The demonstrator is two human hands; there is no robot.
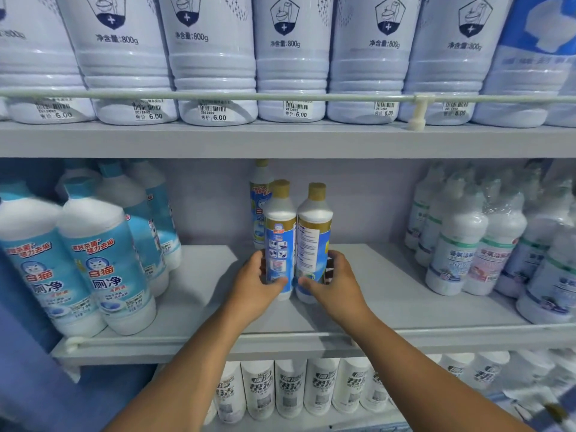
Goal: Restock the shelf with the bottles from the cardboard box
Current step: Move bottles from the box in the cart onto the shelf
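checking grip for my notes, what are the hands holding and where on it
Each holds one gold-capped bottle by its lower body: left hand on the left bottle, right hand on the right bottle.

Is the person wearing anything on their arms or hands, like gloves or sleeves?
No. Both forearms are bare as far as the picture shows, with no sleeves in view. The left hand and right hand have no gloves, and no rings, watch or bands show.

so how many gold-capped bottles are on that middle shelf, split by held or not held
held in the left hand: 1, the left bottle
held in the right hand: 1, the right bottle
not held, standing behind them: 1, the back bottle
total: 3
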